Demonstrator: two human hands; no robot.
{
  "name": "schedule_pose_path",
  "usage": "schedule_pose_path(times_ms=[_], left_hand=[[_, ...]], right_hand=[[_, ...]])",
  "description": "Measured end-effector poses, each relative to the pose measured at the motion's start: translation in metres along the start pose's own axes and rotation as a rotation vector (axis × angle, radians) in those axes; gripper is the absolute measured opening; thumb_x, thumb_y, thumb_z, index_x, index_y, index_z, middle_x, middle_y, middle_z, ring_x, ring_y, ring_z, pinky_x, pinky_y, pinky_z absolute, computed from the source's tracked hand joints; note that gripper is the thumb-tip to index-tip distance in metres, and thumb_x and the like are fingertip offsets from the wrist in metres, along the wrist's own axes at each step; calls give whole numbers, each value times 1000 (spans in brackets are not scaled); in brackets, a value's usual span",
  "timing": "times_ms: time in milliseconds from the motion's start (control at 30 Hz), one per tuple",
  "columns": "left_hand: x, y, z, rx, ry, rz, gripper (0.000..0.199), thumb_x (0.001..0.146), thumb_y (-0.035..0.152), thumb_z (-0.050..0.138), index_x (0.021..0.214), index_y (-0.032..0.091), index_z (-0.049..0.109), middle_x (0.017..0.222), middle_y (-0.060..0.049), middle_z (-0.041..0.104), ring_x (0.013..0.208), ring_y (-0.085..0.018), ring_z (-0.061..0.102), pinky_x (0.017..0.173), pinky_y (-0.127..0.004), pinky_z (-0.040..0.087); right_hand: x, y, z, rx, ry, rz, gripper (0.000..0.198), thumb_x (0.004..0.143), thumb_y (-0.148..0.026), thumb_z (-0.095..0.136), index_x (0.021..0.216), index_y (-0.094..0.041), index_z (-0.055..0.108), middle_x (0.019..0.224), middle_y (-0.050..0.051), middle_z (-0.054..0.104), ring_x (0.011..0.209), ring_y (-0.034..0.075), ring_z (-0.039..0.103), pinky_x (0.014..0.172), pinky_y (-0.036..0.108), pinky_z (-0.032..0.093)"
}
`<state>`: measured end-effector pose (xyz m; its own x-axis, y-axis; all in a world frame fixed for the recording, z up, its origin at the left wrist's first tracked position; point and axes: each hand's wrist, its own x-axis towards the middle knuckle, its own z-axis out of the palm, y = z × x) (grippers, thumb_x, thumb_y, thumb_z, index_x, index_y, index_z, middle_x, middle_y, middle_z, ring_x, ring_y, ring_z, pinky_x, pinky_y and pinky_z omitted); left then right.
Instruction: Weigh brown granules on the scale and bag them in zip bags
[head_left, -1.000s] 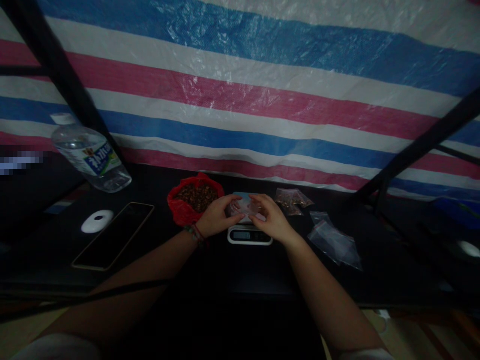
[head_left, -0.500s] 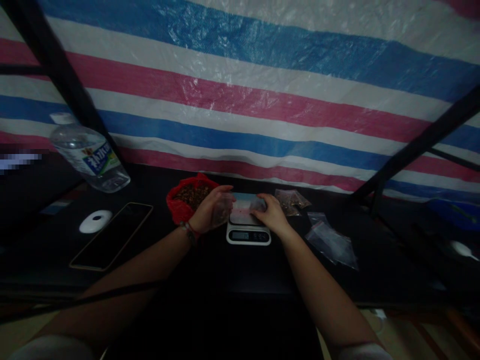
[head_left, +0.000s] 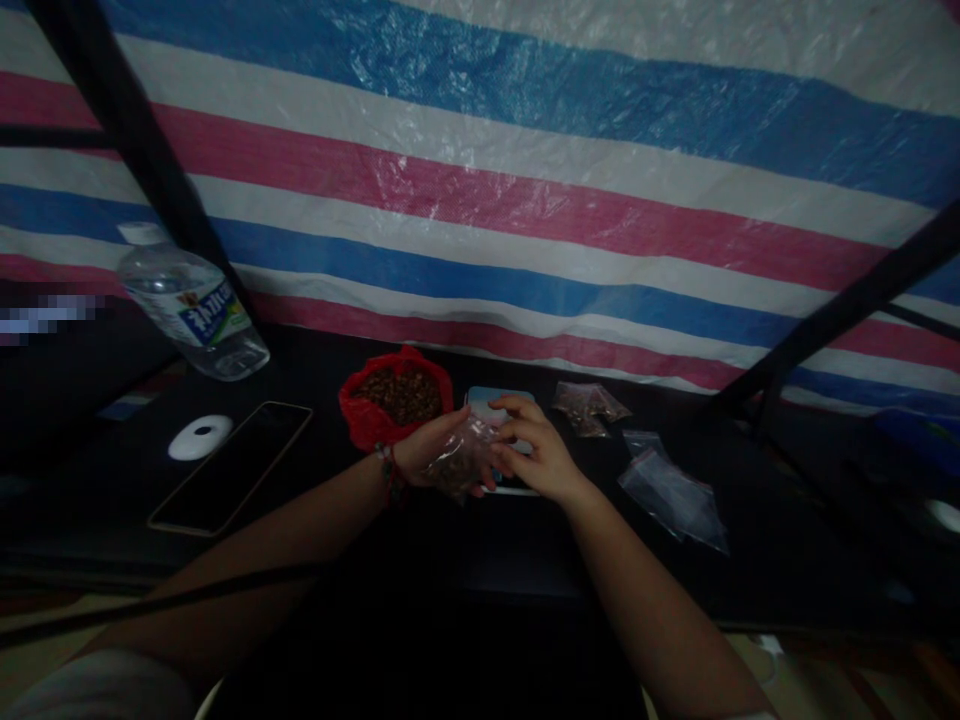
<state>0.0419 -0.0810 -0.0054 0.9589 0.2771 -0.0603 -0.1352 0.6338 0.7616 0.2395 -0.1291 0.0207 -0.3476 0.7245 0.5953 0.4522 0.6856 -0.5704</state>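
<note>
My left hand (head_left: 427, 450) is closed on a small clear zip bag (head_left: 459, 462) with brown bits at its bottom. The bag tilts in front of the kitchen scale (head_left: 501, 396), whose display is mostly covered. My right hand (head_left: 536, 445) is over the scale, its fingers apart and bent towards the bag's upper edge. Whether those fingertips touch the plastic I cannot tell. Just behind my left hand stands a red bag (head_left: 360, 425), rolled open and full of brown, grain-like pieces.
Right of the scale lie filled zip bags (head_left: 585, 405) and, nearer, several flat unfilled zip bags (head_left: 671, 490). On the left are a phone (head_left: 232, 470), a white round case (head_left: 200, 437) and a clear plastic bottle (head_left: 195, 310). Striped sheeting (head_left: 487, 230) hangs behind the black table.
The small bag has come off the scale area towards me in my left hand. My right hand has shifted nearer to it, across the scale. The view has turned slightly left.
</note>
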Motion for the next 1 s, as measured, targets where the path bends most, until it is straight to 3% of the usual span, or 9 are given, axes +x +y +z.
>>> schedule_pose_path(times_ms=[100, 200, 300, 433, 567, 700, 867, 1000], left_hand=[[-1, 1, 4, 3, 51, 100, 74, 76, 73, 47, 115, 11, 53, 101, -17, 68, 83, -24, 68, 68, -32, 52], [1, 2, 6, 131, 215, 200, 57, 72, 51, 71, 112, 13, 56, 97, -12, 69, 75, -16, 67, 69, -27, 51], [5, 4, 7, 331, 442, 234, 41, 68, 29, 79, 100, 11, 59, 83, -5, 68, 62, -9, 62, 61, -21, 49], [7, 7, 7, 511, 581, 271, 37, 68, 28, 78, 95, 11, 60, 75, -1, 66, 58, -8, 59, 57, -20, 47], [6, 8, 6, 612, 543, 261, 34, 68, 28, 76, 91, 11, 60, 70, 0, 64, 56, -9, 57, 56, -22, 46], [6, 8, 6, 633, 458, 237, 40, 66, 27, 77, 99, 12, 60, 76, 0, 65, 64, -11, 59, 62, -24, 47], [6, 8, 10, 616, 375, 305, 49, 68, 26, 75, 112, 14, 58, 102, -7, 67, 86, -16, 63, 79, -30, 48], [3, 7, 10, 623, 340, 381, 45, 71, 31, 73, 110, 14, 61, 100, -7, 68, 87, -17, 63, 80, -30, 48]], right_hand=[[1, 8, -6, -4, 226, 85, 7, 83, -26, 60, 79, -22, 63, 108, 6, 60, 103, 21, 57, 89, 39, 46], [1, 16, -11, -51, 409, 136, 10, 83, -29, 61, 76, -22, 63, 100, 6, 61, 97, 21, 58, 85, 38, 47], [1, 20, -12, -61, 467, 155, 12, 82, -31, 62, 75, -22, 64, 99, 6, 62, 96, 21, 58, 84, 38, 48], [1, 19, -11, -37, 475, 178, 17, 82, -32, 62, 69, -21, 63, 98, 7, 62, 96, 21, 58, 82, 37, 48], [1, 18, -10, 39, 469, 220, 22, 84, -36, 59, 69, -20, 64, 100, 8, 61, 96, 22, 58, 71, 34, 52], [-1, 21, -3, 288, 460, 306, 20, 83, -41, 59, 83, -21, 64, 112, 7, 60, 84, 19, 62, 56, 29, 53], [-2, 25, 2, 406, 382, 413, 24, 73, -38, 71, 91, -23, 66, 88, 2, 69, 70, 17, 64, 63, 31, 55], [-2, 23, -3, 275, 385, 316, 16, 73, -32, 71, 86, -23, 69, 88, 3, 69, 80, 18, 65, 72, 32, 53]])
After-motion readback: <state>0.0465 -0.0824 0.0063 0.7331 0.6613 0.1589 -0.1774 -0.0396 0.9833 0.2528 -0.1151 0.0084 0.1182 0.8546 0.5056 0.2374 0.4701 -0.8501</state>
